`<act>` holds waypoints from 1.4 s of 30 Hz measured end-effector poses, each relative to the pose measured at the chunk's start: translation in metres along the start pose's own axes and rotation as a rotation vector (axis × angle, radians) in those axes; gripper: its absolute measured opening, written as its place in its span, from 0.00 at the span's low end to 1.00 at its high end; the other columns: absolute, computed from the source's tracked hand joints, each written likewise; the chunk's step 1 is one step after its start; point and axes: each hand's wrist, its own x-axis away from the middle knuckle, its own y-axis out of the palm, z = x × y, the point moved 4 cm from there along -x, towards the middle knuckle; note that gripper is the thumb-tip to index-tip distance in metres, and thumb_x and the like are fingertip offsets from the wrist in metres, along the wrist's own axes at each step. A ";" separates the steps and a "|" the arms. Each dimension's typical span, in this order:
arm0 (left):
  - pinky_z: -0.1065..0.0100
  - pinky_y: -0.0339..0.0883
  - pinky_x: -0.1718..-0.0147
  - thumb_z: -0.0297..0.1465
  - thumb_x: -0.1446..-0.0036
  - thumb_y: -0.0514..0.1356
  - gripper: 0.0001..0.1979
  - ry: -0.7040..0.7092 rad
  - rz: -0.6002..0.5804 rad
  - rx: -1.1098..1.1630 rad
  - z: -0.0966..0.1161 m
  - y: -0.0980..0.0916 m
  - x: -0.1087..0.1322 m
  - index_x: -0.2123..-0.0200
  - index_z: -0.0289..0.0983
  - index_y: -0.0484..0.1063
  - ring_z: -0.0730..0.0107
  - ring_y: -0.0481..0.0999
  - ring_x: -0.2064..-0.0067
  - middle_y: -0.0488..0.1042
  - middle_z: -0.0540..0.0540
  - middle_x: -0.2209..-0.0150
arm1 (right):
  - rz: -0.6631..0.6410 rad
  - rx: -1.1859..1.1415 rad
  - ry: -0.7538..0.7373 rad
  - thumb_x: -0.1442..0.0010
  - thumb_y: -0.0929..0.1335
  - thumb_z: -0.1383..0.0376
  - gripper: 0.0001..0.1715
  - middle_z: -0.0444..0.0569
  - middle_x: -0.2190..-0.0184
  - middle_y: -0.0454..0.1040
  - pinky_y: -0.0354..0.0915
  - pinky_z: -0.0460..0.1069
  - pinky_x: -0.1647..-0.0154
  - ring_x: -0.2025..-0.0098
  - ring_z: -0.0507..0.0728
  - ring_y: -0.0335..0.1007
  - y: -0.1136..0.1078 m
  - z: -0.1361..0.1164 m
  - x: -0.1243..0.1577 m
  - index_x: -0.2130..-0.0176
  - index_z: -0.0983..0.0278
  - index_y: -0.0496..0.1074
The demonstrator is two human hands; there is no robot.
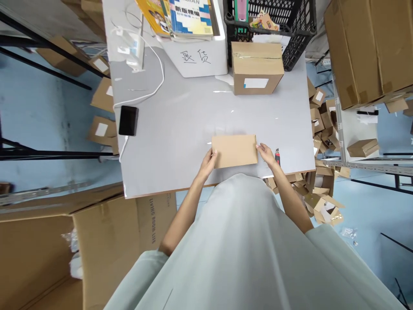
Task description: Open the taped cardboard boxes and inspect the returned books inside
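Observation:
A small closed cardboard box (235, 150) is held level near the front edge of the grey-white table (180, 129). My left hand (208, 164) grips its left end, thumb on the top face. At the opposite end, my right hand (266, 153) pinches the upper right corner between thumb and fingers. The undersides of both hands are hidden, and I cannot tell whether the box rests on the table or is slightly raised. A red and black box cutter (277, 157) lies just right of my right hand.
Along the back stand a white bin (203, 60) of books, a larger cardboard box (257, 71) and a black crate (297, 30). A phone (128, 121) and a power strip (137, 51) with white cables lie left. Big open carton (109, 245) at lower left; discarded boxes (322, 202) cover the floor right.

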 end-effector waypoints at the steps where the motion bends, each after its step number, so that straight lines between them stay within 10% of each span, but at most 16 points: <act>1: 0.46 0.68 0.30 0.63 0.36 0.64 0.37 0.020 -0.015 0.000 0.002 0.000 -0.002 0.38 0.43 0.79 0.45 0.75 0.30 0.78 0.34 0.33 | -0.037 -0.029 -0.022 0.38 0.73 0.34 0.53 0.68 0.30 0.75 0.67 0.63 0.25 0.28 0.71 0.73 0.004 -0.004 -0.005 0.32 0.68 0.74; 11: 0.53 0.73 0.36 0.64 0.35 0.62 0.33 0.187 0.234 -0.073 0.030 -0.020 -0.005 0.49 0.40 0.78 0.51 0.81 0.39 0.83 0.36 0.44 | -0.031 -0.093 -0.212 0.37 0.70 0.32 0.42 0.61 0.44 0.83 0.74 0.59 0.34 0.39 0.65 0.80 0.017 -0.043 0.020 0.47 0.63 0.75; 20: 0.51 0.77 0.41 0.55 0.41 0.69 0.29 0.042 0.249 -0.061 -0.016 -0.027 0.024 0.48 0.39 0.77 0.51 0.83 0.44 0.82 0.35 0.45 | -0.062 -0.045 -0.196 0.38 0.70 0.29 0.39 0.60 0.42 0.83 0.74 0.62 0.35 0.39 0.66 0.80 0.010 0.010 0.072 0.54 0.60 0.76; 28: 0.44 0.79 0.40 0.54 0.45 0.72 0.30 -0.051 0.215 -0.076 -0.047 -0.027 0.046 0.48 0.40 0.78 0.47 0.84 0.44 0.83 0.35 0.43 | 0.320 0.647 0.093 0.31 0.71 0.52 0.34 0.72 0.34 0.73 0.63 0.60 0.29 0.30 0.70 0.68 -0.067 0.067 0.028 0.36 0.71 0.72; 33: 0.45 0.80 0.40 0.53 0.42 0.70 0.30 0.020 0.175 -0.103 -0.045 -0.028 0.043 0.45 0.40 0.78 0.45 0.81 0.38 0.81 0.34 0.41 | 0.305 0.812 0.281 0.34 0.73 0.57 0.41 0.70 0.33 0.70 0.67 0.57 0.37 0.34 0.70 0.70 -0.078 0.091 0.010 0.29 0.70 0.66; 42: 0.42 0.72 0.32 0.47 0.37 0.69 0.35 0.287 0.077 -0.306 -0.011 -0.038 0.024 0.30 0.47 0.71 0.44 0.68 0.25 0.67 0.36 0.28 | 0.254 0.704 0.036 0.35 0.67 0.61 0.25 0.57 0.51 0.80 0.70 0.53 0.47 0.55 0.62 0.76 -0.069 0.043 0.007 0.42 0.67 0.78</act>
